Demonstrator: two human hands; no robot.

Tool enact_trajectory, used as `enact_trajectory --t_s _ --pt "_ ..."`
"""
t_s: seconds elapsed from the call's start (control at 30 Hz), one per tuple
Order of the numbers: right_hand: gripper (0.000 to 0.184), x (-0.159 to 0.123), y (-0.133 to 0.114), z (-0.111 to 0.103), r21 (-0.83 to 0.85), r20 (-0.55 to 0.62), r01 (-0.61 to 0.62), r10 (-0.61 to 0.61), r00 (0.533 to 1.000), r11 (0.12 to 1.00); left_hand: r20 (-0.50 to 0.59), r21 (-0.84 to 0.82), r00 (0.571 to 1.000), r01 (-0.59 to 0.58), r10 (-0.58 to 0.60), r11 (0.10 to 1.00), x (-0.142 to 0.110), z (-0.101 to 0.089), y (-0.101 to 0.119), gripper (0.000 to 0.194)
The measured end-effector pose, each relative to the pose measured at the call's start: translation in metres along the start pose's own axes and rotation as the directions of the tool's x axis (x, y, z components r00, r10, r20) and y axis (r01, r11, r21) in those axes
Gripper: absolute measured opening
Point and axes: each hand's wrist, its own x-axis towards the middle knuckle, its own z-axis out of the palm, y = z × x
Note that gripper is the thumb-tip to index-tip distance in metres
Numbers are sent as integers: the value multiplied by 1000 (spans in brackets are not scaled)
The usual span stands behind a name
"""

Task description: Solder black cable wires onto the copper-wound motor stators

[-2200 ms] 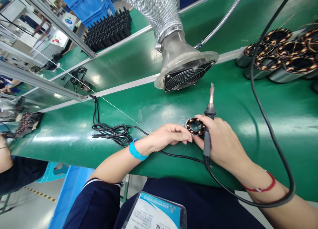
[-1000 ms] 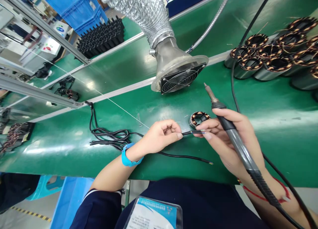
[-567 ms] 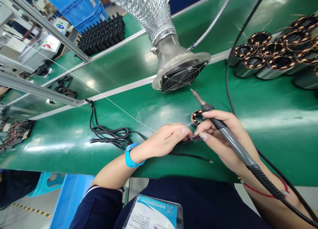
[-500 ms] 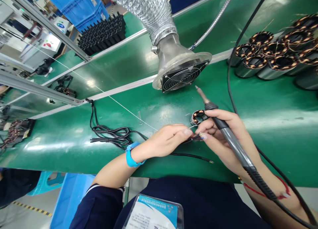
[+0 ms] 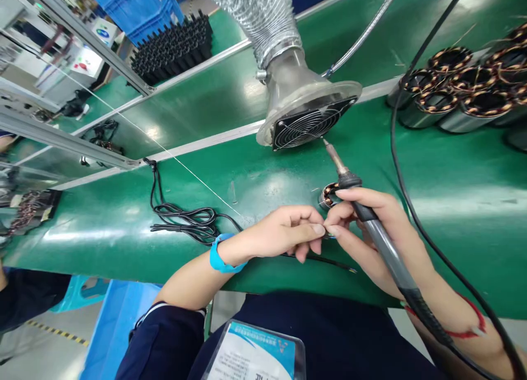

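My right hand [image 5: 366, 226] is wrapped round a soldering iron [image 5: 376, 232], whose metal tip points up and away toward the fan. Its thumb and fingertips also meet in a pinch beside the left fingertips. My left hand [image 5: 294, 232] has thumb and forefinger pressed together there, the other fingers loosely curled; what lies in this pinch is too small to make out. Just behind the right fingers stands a small stator [image 5: 328, 195] with copper windings, partly hidden. Under the hands a black cable [image 5: 329, 262] runs out to stripped, coloured wire ends.
A fume extractor fan [image 5: 308, 128] on a silver duct [image 5: 267, 23] hangs over the bench [image 5: 123, 237]. Coiled black cable [image 5: 189, 221] lies at left. Several larger stators [image 5: 473, 105] stand at right, near the iron's hanging cord [image 5: 401, 166]. Another person's sleeve [image 5: 31, 297] shows at lower left.
The left fingers have loosened from a fist into a fingertip pinch, and the dark wires between the hands are now mostly hidden. The soldering iron stays in my right hand.
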Motion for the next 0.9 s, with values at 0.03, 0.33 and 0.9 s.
enact_trajectory --t_s 0.03,0.33,0.9 --pt "37 0 2 0 -14 5 -5 5 1000 1000 -62 -26 998 -3 1 1000 1 1 -1 36" --pt "51 -3 2 -20 -438 -123 49 -114 986 898 -484 -72 869 -151 98 986 31 -5 -11 12" --pt "21 -21 26 -26 -378 -235 214 -317 919 901 -495 -40 857 -186 142 982 38 -10 -15 15"
